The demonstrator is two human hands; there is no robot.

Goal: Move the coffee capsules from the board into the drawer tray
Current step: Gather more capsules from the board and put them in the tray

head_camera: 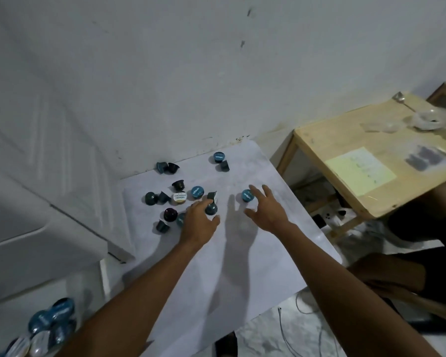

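Evidently to save trips, the left hand [200, 224] grips a capsule [211, 208] near the board's [255, 163] middle, while the right hand [267, 212], spread and empty, hovers by a blue-lidded capsule [248, 195]. More capsules [151, 198] crowd toward the far-left corner.

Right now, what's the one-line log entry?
left hand: grips dark capsule | right hand: open, beside blue-lidded capsule | board: more capsules scattered
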